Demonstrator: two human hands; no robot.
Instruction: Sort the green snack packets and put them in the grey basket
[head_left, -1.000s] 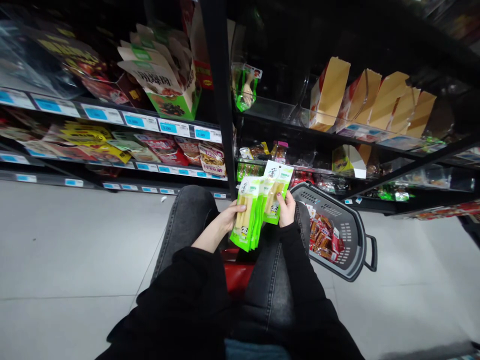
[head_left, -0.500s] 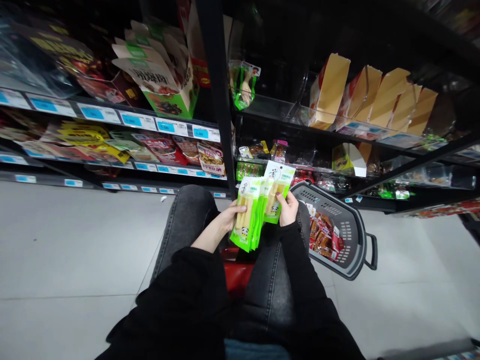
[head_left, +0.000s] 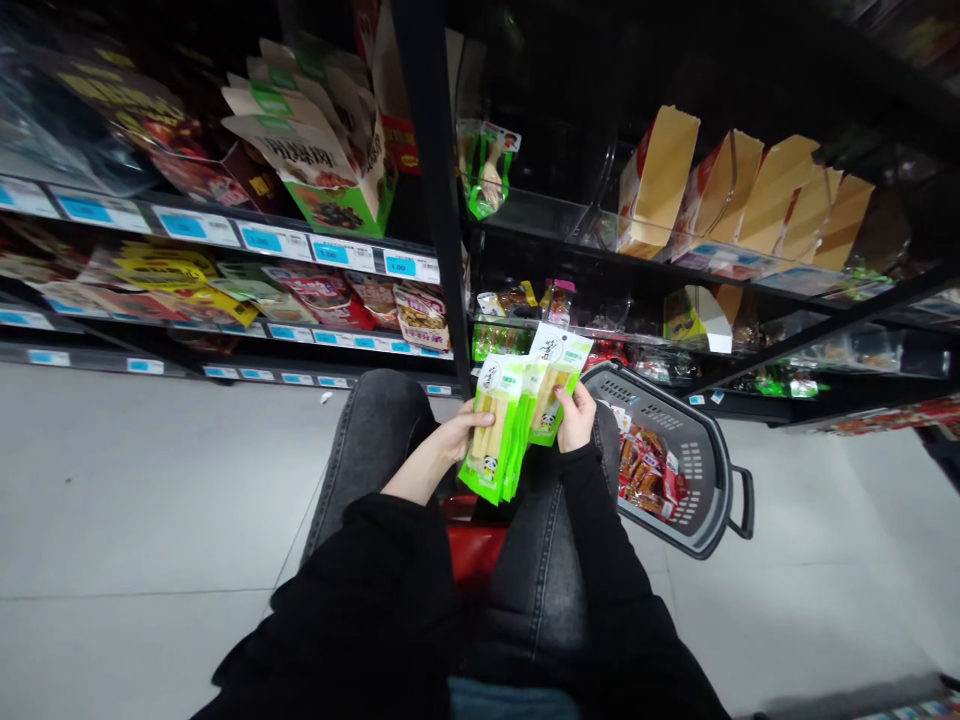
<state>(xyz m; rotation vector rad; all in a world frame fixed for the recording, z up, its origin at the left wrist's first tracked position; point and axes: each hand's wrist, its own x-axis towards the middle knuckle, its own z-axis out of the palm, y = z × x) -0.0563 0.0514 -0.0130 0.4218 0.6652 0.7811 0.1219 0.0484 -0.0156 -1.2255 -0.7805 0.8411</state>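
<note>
Tiles (head_left: 157, 490) meet black shelves (head_left: 429, 140) beyond green packets (head_left: 493, 438).

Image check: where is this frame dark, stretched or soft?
Head view, upper right: the shelf interior falls into near-black; head view, far upper left: the packaging looks stretched and smeared; head view, centre: the green-and-white packets are fairly clear, though small print is hard to read.

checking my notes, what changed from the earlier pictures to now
Only slight change: the flat green and white plastic packet in the right hand tilts its top slightly further right. Nothing was grasped or released. The left hand still holds overlapping green and white packets; the grey plastic basket stayed put.
</note>
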